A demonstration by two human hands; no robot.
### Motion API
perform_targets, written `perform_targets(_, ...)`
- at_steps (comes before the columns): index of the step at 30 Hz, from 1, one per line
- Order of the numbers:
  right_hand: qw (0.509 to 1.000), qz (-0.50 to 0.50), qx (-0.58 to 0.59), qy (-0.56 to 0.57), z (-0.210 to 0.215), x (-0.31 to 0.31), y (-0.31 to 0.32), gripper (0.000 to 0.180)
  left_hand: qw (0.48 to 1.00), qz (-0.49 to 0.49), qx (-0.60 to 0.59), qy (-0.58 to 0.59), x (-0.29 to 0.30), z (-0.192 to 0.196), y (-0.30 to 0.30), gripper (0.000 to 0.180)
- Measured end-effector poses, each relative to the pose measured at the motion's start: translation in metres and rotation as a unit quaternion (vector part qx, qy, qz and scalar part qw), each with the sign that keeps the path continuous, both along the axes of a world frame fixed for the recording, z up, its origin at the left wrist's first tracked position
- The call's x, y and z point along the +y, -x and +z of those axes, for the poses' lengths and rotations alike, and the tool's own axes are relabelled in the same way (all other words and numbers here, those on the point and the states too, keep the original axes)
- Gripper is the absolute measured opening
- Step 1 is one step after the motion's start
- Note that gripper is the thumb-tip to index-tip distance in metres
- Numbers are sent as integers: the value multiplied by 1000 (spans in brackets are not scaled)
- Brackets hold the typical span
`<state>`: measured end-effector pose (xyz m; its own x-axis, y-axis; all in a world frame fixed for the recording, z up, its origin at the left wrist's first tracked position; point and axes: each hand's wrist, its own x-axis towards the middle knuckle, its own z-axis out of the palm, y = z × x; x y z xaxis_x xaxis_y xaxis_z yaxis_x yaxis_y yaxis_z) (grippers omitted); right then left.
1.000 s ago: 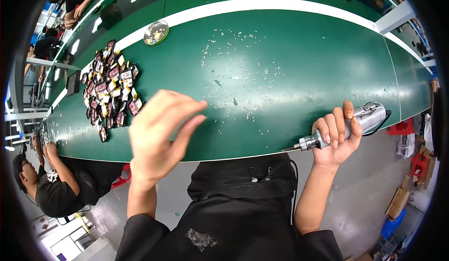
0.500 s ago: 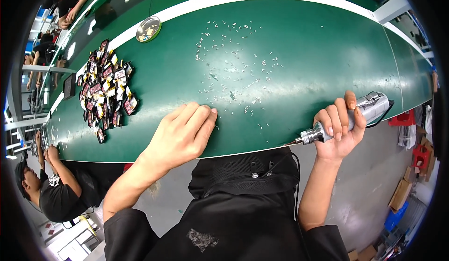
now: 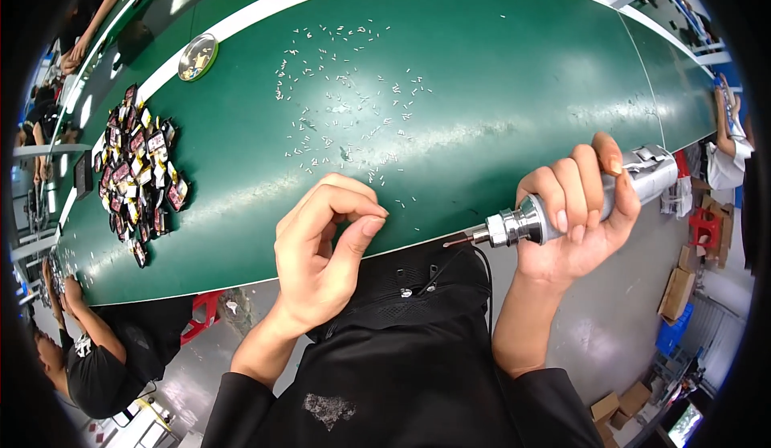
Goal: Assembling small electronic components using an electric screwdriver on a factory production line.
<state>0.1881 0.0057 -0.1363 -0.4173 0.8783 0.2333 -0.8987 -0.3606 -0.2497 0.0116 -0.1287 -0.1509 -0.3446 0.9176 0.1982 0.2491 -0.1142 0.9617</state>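
Observation:
My right hand [image 3: 572, 207] is wrapped round a silver electric screwdriver [image 3: 652, 177]. Its chrome nose and thin coppery bit point left, just over the table's near edge. At the middle of that edge, my left hand [image 3: 325, 247] is raised with curled fingers, thumb and forefinger tips close together. Whatever they may pinch is too small to make out. Beyond the left hand, many tiny whitish slivers [image 3: 344, 152] lie scattered on the green tabletop [image 3: 514, 103]; their kind cannot be told. To the left is a heap of small black parts [image 3: 132, 177] with pinkish, white and yellow faces.
A round shallow dish [image 3: 197, 57] with small yellowish bits stands near the far white rail. Beside the heap sits a dark block [image 3: 83, 173]. A co-worker in black [image 3: 104, 368] is at the table's left end. Red stools [image 3: 704, 227] and cartons [image 3: 679, 287] stand right.
My left hand has turned so its thumb and forefinger show, and has drawn back from the tabletop. The right hand still grips the screwdriver. The whole view has shifted, moving the table contents leftward.

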Motion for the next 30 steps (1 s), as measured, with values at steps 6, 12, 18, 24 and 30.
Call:
perform_targets(6,997,-68,-36,-23,33,-21,8,13,910,-104,-401,-28,8,-7,-27,3)
perform_targets(12,993,-85,-70,-38,28,-24,9,13,902,-117,-416,-9,4,-7,-36,13)
perform_targets(18,995,-83,-52,-30,25,-25,6,11,914,-114,-388,-10,3,-4,-39,16)
perform_targets(24,993,-87,-74,-39,27,-30,5,10,928,-110,-355,-4,0,-3,-39,19)
perform_targets(30,983,-104,-118,-98,30,-36,3,10,982,-73,-175,-1,-1,4,-42,12)
